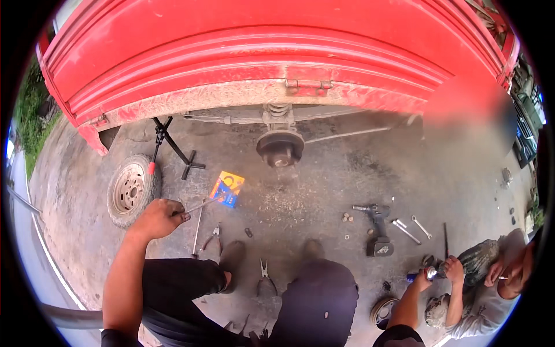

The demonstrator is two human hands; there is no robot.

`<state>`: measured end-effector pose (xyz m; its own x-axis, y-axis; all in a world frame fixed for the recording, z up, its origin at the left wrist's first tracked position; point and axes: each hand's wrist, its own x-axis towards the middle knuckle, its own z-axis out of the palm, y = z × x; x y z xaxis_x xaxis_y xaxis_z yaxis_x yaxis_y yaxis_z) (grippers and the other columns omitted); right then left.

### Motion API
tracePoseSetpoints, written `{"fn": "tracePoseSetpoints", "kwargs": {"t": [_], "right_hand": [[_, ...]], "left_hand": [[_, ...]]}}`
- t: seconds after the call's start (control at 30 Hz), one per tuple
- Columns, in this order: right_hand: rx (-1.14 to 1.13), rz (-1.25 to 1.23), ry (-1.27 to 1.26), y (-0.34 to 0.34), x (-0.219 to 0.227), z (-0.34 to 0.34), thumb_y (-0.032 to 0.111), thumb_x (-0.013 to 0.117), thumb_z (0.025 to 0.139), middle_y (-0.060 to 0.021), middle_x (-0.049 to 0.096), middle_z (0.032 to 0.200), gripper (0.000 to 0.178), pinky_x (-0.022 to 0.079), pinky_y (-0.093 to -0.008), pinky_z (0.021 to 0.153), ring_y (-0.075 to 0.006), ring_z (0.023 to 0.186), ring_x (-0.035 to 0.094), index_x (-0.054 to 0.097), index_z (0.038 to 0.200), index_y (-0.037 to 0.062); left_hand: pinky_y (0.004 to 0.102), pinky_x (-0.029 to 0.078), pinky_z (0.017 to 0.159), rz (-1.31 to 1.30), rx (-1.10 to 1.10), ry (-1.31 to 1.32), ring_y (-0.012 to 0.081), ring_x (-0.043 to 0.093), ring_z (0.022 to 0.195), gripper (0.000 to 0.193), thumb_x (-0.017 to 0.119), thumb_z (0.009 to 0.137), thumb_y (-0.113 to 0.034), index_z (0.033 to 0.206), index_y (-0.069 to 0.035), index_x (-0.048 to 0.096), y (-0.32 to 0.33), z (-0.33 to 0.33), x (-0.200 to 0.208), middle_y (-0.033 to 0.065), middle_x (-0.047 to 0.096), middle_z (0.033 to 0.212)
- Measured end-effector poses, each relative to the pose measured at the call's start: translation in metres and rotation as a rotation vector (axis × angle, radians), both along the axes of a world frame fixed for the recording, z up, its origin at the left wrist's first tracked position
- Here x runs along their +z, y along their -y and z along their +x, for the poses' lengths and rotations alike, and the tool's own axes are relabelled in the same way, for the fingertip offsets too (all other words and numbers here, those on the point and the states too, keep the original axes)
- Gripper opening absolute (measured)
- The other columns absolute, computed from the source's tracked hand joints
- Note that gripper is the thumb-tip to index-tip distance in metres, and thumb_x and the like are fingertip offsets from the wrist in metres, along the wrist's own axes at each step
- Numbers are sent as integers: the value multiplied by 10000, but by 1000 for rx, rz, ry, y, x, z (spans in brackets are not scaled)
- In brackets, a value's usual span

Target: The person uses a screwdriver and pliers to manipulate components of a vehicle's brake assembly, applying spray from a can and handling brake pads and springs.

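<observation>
My left hand [165,220] is raised at the left, its fingers closed round one end of a thin metal rod [201,206]. The rod's far end overlaps a yellow and blue box [227,188] on the ground. At the lower right my right hand [424,280] is wrapped round a spray can [430,273] with a blue body and pale top. Close beside the can is another person's hand [455,269]. Ahead of me, a round, rusty brake hub [280,148] hangs under a red truck bed [254,58], its wheel off.
A wheel [132,191] and black stand [173,144] are at the left. Pliers [265,279] lie between my feet, with more pliers [214,237] left. A cordless impact wrench [377,228] and a spanner [421,227] lie right. A person [491,295] crouches at the right.
</observation>
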<state>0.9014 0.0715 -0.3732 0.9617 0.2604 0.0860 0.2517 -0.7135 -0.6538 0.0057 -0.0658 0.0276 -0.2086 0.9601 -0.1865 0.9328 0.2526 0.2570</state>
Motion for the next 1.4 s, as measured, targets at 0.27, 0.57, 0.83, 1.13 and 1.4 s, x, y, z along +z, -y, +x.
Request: {"fn": "tracePoseSetpoints", "kwargs": {"t": [0.27, 0.57, 0.83, 1.13, 1.4], "right_hand": [[851, 1332, -1138, 25, 195, -195, 164, 734, 958, -146, 583, 1412, 585, 441, -540, 1125, -308, 1299, 569, 484, 1478, 68], [1713, 1007, -664, 17, 472, -501, 304, 867, 863, -176, 635, 1238, 829, 603, -459, 905, -325, 1058, 705, 360, 1464, 39], [2275, 16, 882, 5, 428, -633, 324, 865, 779, -258, 543, 1271, 912, 592, -479, 821, -439, 938, 685, 400, 1542, 144], [2201, -262, 1214, -62, 319, -673, 291, 718, 905, -255, 540, 1224, 670, 604, -501, 765, -432, 966, 665, 475, 1528, 251], [2181, -272, 1236, -74, 310, -691, 297, 710, 907, -276, 524, 1266, 669, 605, -502, 765, -436, 964, 676, 447, 1517, 212]], "left_hand": [[482, 526, 873, 41, 136, 61, 412, 681, 981, 350, 684, 941, -352, 994, -14, 755, -11, 1, 18, 227, 724, 959], [484, 520, 921, 217, 200, 225, 415, 665, 1072, 354, 672, 923, -368, 1068, -61, 772, -16, -42, -11, 225, 713, 1106], [446, 596, 857, 219, 259, -86, 366, 746, 978, 200, 670, 871, -185, 912, -33, 793, 22, -64, -23, 216, 760, 978], [442, 599, 826, 149, 214, -128, 360, 751, 934, 173, 672, 853, -158, 899, -36, 785, 38, -84, -30, 207, 760, 936], [501, 568, 826, 191, 211, -70, 403, 717, 917, 227, 711, 866, -242, 884, -19, 749, 39, -82, -27, 217, 734, 901]]}}
